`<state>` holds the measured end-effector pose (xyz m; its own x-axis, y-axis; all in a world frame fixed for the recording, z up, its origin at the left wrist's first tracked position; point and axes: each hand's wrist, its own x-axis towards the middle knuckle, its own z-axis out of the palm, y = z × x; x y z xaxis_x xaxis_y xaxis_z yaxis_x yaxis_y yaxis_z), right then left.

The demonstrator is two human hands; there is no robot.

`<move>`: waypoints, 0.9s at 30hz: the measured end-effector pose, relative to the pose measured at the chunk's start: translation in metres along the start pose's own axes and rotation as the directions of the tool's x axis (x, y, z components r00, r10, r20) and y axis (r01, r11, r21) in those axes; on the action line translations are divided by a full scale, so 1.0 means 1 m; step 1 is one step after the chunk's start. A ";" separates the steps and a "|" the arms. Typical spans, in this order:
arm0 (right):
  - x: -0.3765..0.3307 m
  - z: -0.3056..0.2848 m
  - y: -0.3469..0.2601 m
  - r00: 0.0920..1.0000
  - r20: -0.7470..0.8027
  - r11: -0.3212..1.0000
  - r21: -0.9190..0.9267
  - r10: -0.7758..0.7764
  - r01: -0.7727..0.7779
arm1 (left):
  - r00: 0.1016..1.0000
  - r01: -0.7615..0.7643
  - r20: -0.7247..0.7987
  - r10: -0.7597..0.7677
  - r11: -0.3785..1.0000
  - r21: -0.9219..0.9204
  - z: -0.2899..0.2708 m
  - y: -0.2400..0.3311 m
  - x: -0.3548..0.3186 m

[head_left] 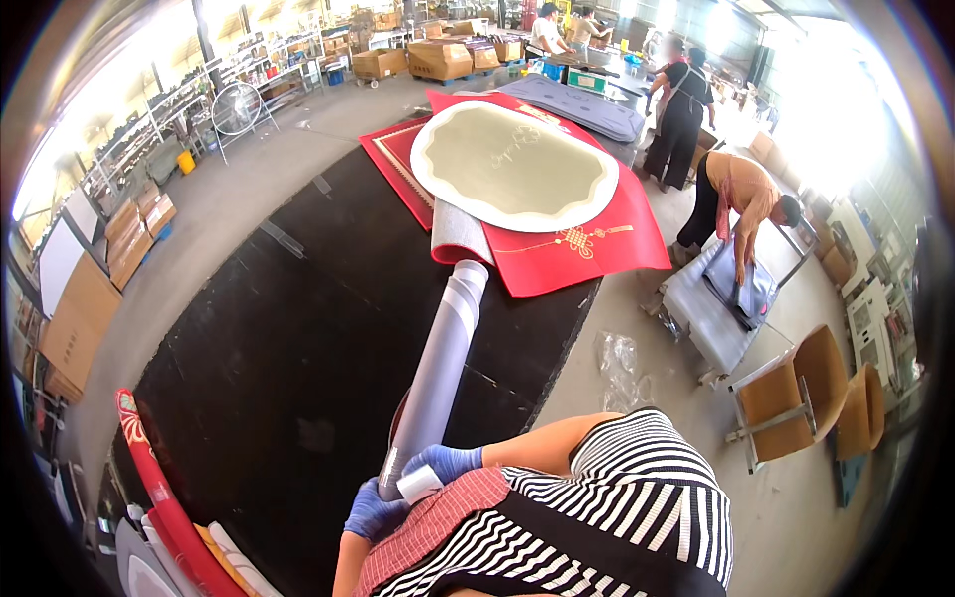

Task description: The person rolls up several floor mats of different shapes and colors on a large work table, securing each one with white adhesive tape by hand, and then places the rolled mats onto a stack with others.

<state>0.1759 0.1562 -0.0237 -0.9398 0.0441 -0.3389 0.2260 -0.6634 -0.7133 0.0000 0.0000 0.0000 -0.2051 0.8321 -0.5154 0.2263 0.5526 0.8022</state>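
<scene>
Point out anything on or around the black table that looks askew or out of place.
Crumpled clear plastic lies loose on the floor right of the black table, looking like litter. On the table, the red mats under the pale oval mat sit at differing angles, an untidy pile.

the rolled mat (438, 373) is pale lavender-grey; left hand (376, 512) and right hand (450, 462) are gloved in blue beside a white piece (419, 485). the bench (298, 348) is black. a greyish-green oval mat (512, 169) has a wavy cream border; the red mat (607, 254) below carries a gold knot. the shirt (657, 478) is striped black and white.
</scene>
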 end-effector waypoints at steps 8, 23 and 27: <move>0.100 -0.007 -0.050 0.999 -0.023 0.999 0.044 0.029 -0.028 | 0.897 0.027 -0.366 0.248 0.796 0.604 -0.003 0.019 -0.001; 0.015 -0.110 -0.025 0.934 0.356 -0.321 -0.887 -0.020 0.331 | 0.940 0.102 -0.334 -0.064 0.990 0.099 -0.013 0.022 -0.012; 0.034 -0.017 -0.062 0.816 0.554 -0.317 -0.814 -0.168 0.487 | 0.864 0.118 -0.497 -0.086 0.992 0.033 -0.020 0.032 -0.090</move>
<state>0.1347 0.2120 -0.0014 -0.9463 -0.2665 0.1829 -0.3211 0.8394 -0.4385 0.0070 -0.0580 0.0775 -0.6696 0.6474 -0.3641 0.2321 0.6480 0.7254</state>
